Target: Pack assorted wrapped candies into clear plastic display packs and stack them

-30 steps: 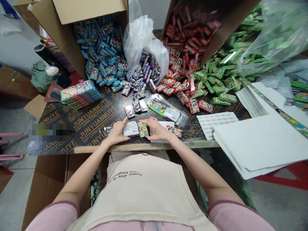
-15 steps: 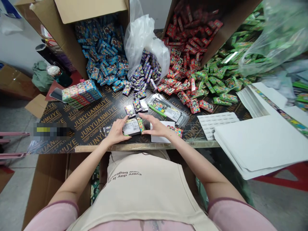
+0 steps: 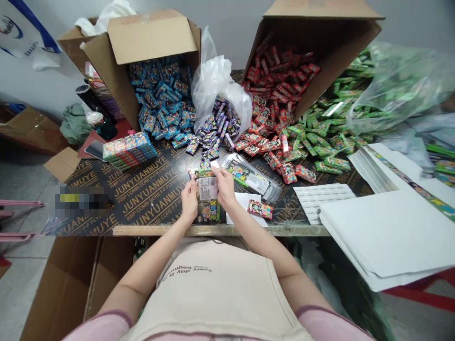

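Note:
Both my hands grip a flat dark printed packet (image 3: 209, 188) with a pale label, held upright over the table's front. My left hand (image 3: 190, 200) pinches its left edge with thumb and fingers. On the right edge, my right hand (image 3: 224, 185) is closed in the same way. The packet's lower part shows colourful lettering. Just behind it, small purple boxes (image 3: 205, 164) are partly hidden by the packet and my fingers. To the right, similar dark flat packets in clear plastic (image 3: 250, 176) lie on the table. A small red box (image 3: 260, 208) rests on white paper (image 3: 245, 201).
Small boxes lie heaped at the back: blue (image 3: 165, 106), purple (image 3: 222, 118), red (image 3: 273, 106) and green (image 3: 327, 123). A stacked colourful block (image 3: 128, 150) stands left. A sticker sheet (image 3: 322, 198) and white card sheets (image 3: 387, 232) lie right, overhanging the front edge.
The packet lay flat between my spread hands; now it is raised and turned, with both hands closed on its edges. My hands have come closer together. The view has tilted slightly upward.

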`<action>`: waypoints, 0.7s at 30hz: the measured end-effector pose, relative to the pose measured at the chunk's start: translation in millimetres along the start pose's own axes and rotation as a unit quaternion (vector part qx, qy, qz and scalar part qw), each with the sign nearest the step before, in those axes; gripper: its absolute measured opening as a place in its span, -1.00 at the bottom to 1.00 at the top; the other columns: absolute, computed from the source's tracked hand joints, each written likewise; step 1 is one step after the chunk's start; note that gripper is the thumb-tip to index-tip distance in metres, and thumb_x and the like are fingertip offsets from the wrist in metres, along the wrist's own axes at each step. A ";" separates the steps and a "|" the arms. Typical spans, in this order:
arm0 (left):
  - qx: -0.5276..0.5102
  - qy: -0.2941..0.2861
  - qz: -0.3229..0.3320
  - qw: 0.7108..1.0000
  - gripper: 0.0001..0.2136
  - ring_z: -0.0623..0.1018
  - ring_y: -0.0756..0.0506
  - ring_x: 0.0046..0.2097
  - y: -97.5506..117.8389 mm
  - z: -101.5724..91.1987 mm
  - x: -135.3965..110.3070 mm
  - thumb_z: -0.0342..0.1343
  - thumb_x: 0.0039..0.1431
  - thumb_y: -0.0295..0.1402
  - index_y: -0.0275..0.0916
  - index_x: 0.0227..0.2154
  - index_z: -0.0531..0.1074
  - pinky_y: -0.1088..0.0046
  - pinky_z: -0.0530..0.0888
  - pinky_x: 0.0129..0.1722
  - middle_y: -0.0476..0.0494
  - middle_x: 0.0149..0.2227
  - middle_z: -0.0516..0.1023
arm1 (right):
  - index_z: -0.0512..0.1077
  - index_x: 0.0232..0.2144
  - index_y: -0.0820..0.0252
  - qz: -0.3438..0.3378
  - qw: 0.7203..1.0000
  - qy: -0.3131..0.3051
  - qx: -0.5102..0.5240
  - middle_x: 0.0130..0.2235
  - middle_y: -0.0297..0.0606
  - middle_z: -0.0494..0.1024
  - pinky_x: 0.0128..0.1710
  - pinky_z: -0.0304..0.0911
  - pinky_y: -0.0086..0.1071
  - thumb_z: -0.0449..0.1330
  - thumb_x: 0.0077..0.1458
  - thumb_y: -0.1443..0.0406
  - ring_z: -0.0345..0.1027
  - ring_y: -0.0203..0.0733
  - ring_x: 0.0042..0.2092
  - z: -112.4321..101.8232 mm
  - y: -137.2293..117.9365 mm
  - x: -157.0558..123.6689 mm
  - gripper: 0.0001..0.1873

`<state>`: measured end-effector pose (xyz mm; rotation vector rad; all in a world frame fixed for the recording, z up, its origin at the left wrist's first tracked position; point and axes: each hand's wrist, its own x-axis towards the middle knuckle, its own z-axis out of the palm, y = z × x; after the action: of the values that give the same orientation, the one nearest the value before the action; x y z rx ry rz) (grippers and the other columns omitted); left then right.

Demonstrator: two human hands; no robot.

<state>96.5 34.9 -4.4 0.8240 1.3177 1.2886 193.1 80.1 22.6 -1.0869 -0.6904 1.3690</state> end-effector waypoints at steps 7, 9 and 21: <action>-0.216 0.040 -0.098 0.971 -0.78 0.50 0.01 -0.46 19.0 8.9 4.6 0.30 -0.22 -0.24 -0.27 -0.54 0.48 0.53 0.38 -0.41 0.04 -0.54 0.53 | 0.20 -0.32 0.05 0.024 0.999 -0.041 0.019 -0.49 -0.49 0.56 -0.29 0.37 -0.28 0.18 -0.21 0.33 0.51 -0.15 -0.37 -11.8 -14.8 -15.5 -0.67; -0.236 0.022 -0.124 0.964 -0.83 0.47 0.04 -0.49 25.5 9.2 9.5 0.27 -0.29 -0.34 -0.28 -0.54 0.50 0.55 0.37 -0.41 0.05 -0.53 0.54 | 0.17 -0.29 0.04 0.030 0.998 -0.040 0.027 -0.49 -0.49 0.58 -0.29 0.37 -0.27 0.16 -0.23 0.36 0.51 -0.14 -0.36 -13.5 -17.9 -15.9 -0.62; -0.209 0.005 -0.062 0.976 -0.81 0.48 0.03 -0.44 39.4 15.1 20.3 0.09 -0.31 -0.53 -0.29 -0.51 0.50 0.53 0.37 -0.35 0.01 -0.51 0.52 | 0.17 -0.18 0.02 0.044 0.990 -0.039 0.127 -0.22 -0.35 0.64 -0.17 0.41 -0.21 0.24 -0.13 0.27 0.55 -0.09 -0.16 -23.8 -21.6 -19.0 -0.56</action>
<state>99.5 64.7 31.5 0.4341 1.0335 1.4054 221.1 59.6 36.7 -0.8733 -0.5132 1.5366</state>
